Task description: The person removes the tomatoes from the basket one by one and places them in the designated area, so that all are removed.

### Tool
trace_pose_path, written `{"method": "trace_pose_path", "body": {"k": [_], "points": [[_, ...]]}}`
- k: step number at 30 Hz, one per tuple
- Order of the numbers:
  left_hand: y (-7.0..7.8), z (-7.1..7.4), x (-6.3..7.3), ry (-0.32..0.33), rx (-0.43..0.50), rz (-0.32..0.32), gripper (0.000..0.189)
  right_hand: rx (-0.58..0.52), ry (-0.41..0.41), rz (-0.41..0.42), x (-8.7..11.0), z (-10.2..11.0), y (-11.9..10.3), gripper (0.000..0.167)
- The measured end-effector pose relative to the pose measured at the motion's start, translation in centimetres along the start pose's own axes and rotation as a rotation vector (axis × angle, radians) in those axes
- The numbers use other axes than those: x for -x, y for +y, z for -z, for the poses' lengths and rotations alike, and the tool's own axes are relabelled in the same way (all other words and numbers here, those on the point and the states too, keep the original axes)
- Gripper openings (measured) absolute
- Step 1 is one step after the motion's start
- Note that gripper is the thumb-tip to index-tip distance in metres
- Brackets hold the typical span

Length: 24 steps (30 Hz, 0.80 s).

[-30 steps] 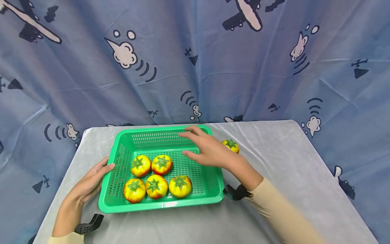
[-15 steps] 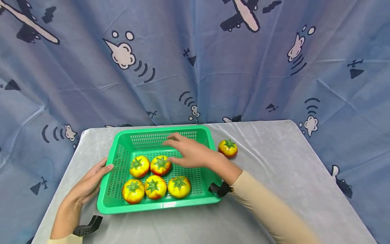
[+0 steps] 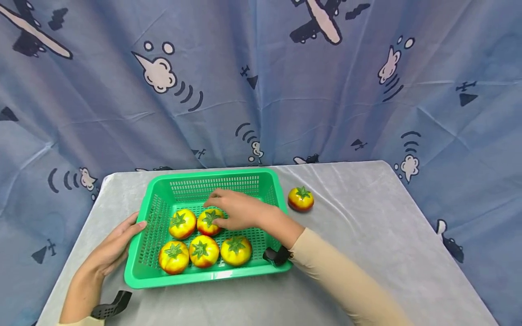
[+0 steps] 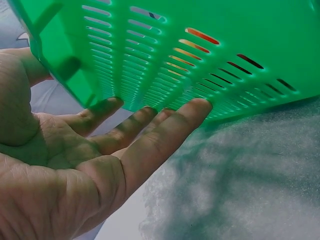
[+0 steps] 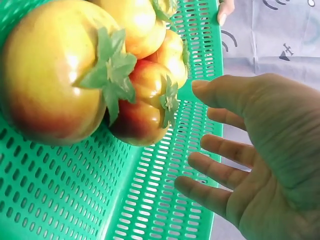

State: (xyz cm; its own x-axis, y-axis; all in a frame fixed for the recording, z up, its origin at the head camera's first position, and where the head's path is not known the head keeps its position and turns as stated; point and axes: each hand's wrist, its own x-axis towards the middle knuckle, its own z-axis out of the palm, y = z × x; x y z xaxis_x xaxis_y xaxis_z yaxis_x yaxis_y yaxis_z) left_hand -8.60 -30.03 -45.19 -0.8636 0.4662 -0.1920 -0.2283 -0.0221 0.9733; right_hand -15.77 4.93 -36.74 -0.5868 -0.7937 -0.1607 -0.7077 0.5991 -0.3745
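A green plastic basket [image 3: 212, 276] with slotted walls stands on the table, with several yellow-red tomatoes inside. My left hand [image 3: 112, 249] holds its left end, thumb over the rim and fingers against the outer wall; in the left wrist view the fingers [image 4: 165, 135] touch the slotted side. Over the basket, my right hand [image 3: 238, 210] reaches down beside the back-row right tomato [image 3: 205, 226]. The right wrist view shows its fingers [image 5: 215, 167] spread and apart from the tomatoes, holding nothing. Part of that tomato is hidden by the hand in the head view.
Outside the basket, a single tomato [image 3: 301, 199] lies on the table [image 3: 367, 235] just right of the basket's rim. A blue patterned curtain [image 3: 261, 90] hangs behind the table. My right forearm crosses the basket's right wall.
My right hand has moved left and down from above the basket's right side to the back-row right tomato. The left hand keeps its hold on the basket. The outside tomato is now uncovered.
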Motion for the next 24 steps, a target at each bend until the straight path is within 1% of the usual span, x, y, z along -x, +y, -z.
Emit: {"method": "trace_pose_path", "body": {"k": [4,7,11,17,19,24], "points": [[0.1,0.1,0.0,-0.007,-0.002,-0.002,0.064,0.006,-0.017,0.009,-0.7,-0.1,0.2,0.046],[0.1,0.1,-0.1,-0.009,0.007,-0.006,0.062,0.003,-0.028,0.013,-1.3,-0.2,0.6,0.048],[0.0,0.1,-0.2,-0.013,0.016,-0.015,0.058,0.011,-0.071,0.023,-1.9,-0.6,0.7,0.049],[-0.1,0.0,0.2,0.011,-0.002,0.008,0.06,0.06,-0.132,0.066,-2.7,-1.5,0.2,0.052],[-0.1,0.0,0.3,0.018,-0.014,0.013,0.063,0.063,-0.139,0.06,-2.8,-1.7,0.2,0.053],[-0.1,0.0,0.2,0.023,-0.032,0.013,0.068,0.073,-0.141,0.008,-3.0,-1.9,0.2,0.055]]}}
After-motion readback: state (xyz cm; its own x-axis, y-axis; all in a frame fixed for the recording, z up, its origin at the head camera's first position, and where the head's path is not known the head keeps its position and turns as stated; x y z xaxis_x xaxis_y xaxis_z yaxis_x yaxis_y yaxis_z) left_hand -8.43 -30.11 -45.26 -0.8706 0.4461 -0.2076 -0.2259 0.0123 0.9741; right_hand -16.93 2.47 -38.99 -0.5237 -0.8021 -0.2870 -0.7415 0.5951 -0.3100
